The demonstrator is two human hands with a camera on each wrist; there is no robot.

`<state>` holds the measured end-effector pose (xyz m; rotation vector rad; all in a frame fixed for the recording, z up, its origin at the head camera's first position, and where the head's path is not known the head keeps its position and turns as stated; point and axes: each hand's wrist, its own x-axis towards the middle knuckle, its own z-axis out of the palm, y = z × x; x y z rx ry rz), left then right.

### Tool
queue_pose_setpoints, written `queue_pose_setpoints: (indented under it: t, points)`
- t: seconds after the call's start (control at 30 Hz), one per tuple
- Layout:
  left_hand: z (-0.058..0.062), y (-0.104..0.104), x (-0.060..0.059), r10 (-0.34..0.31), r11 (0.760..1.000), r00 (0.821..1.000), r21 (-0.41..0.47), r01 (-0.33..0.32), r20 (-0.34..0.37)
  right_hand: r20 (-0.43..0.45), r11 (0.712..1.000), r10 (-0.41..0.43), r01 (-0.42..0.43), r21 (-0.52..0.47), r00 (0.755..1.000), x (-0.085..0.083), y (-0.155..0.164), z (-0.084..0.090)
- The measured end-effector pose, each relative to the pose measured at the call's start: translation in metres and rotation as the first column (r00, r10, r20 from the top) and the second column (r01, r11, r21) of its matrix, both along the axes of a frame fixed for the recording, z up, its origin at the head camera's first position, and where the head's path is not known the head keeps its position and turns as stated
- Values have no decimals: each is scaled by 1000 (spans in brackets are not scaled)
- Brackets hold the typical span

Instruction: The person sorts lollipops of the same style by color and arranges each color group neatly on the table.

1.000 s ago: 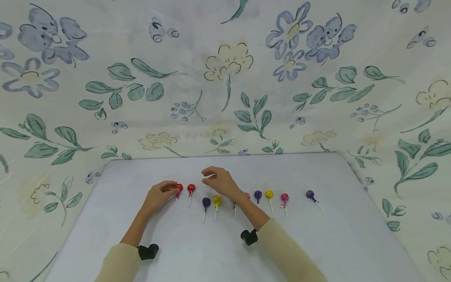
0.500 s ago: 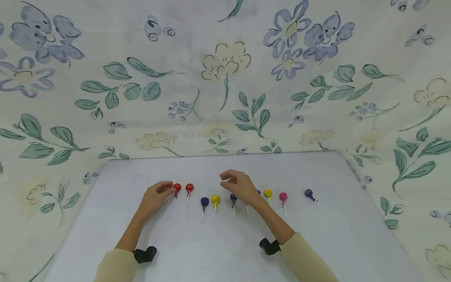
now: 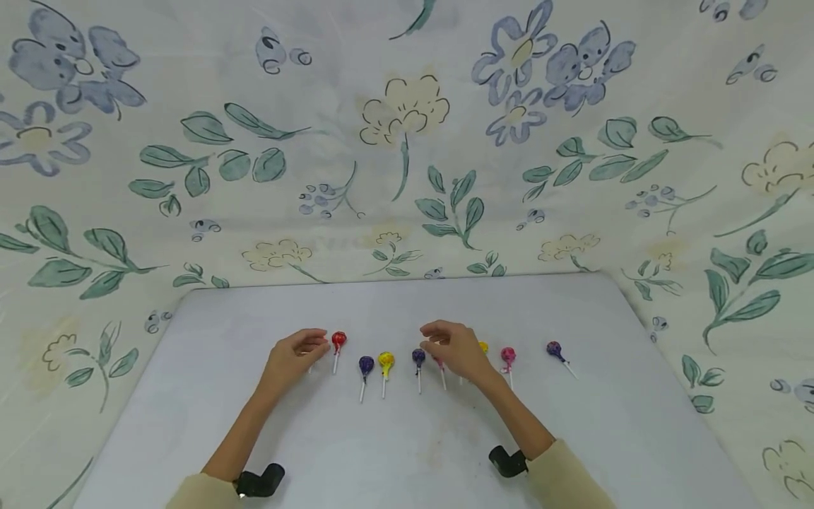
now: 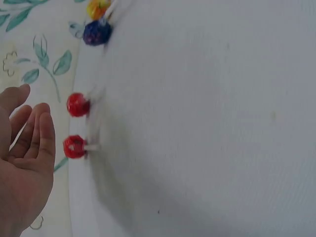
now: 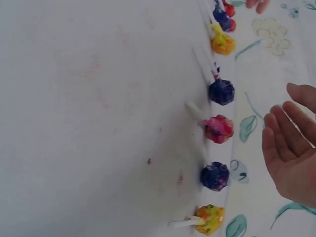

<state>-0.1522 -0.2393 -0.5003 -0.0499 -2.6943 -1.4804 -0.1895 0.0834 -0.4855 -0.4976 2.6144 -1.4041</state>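
Note:
A row of lollipops lies on the white table [image 3: 407, 438]. My left hand [image 3: 316, 346] hovers with relaxed fingers beside two red lollipops [image 4: 78, 104] [image 4: 74, 146] and touches neither. In the head view it hides the leftmost one; the other red lollipop [image 3: 338, 339] shows just right of it. My right hand [image 3: 429, 344] hangs empty above a pink lollipop [image 5: 218, 128], which lies between two purple ones [image 5: 221, 92] [image 5: 215, 176]. In the right wrist view its fingers [image 5: 281, 143] are straight.
More lollipops lie in the row: purple [image 3: 365, 364], yellow [image 3: 386, 360], purple [image 3: 417, 355], yellow [image 3: 484, 346], pink [image 3: 507, 353], and a purple one [image 3: 555, 348] set apart at the right. Floral cloth [image 3: 407, 141] rises behind and beside the table.
My right hand has moved right along the row, from near the red lollipops to above the pink one. My left hand has shifted slightly right and now hides the leftmost red lollipop.

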Motion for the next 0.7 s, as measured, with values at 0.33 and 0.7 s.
queue_pose_setpoints:
  t: [0.33,0.7]
  points:
    - [-10,42,3,-80,996,997,-32,80,-1,-22,997,-3,5,73,1000,5,-1,-12]
    - [-19,57,7,-94,992,995,-80,96,37,-108,969,17,10,245,994,6,-8,-17]
